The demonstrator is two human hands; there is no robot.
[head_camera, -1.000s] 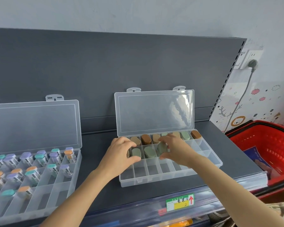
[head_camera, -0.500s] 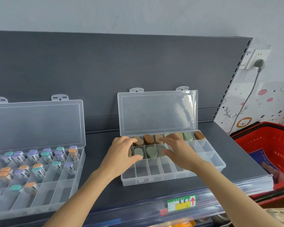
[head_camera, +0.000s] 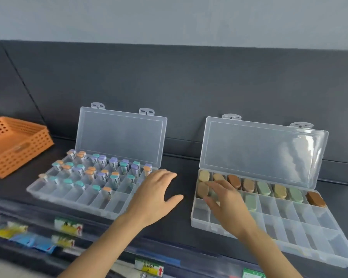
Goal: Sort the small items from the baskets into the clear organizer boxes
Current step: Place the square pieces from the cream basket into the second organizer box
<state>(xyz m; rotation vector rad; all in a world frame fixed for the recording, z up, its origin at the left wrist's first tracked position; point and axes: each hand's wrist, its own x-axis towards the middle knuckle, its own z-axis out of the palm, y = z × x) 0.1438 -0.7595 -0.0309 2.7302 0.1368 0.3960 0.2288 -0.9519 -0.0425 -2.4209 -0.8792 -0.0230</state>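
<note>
So, two clear boxes sit side by side on the dark shelf (head_camera: 181, 223), lids propped up. The left organizer box (head_camera: 68, 199) is packed with little capped tubes (head_camera: 100, 171) in purple, teal and orange. The right organizer box (head_camera: 289, 227) has tan, brown and green oval blocks (head_camera: 263, 188) along its back row, plus a few in the next row. Left hand (head_camera: 156, 194) hovers between the boxes by the left one's right edge, grip loose, fingers spread, nothing in it. Right hand (head_camera: 227, 203) is over the right box's left end, fingers stretched out by the tan blocks, grip open as far as the blur shows. Orange basket (head_camera: 14, 149) sits far left.
</note>
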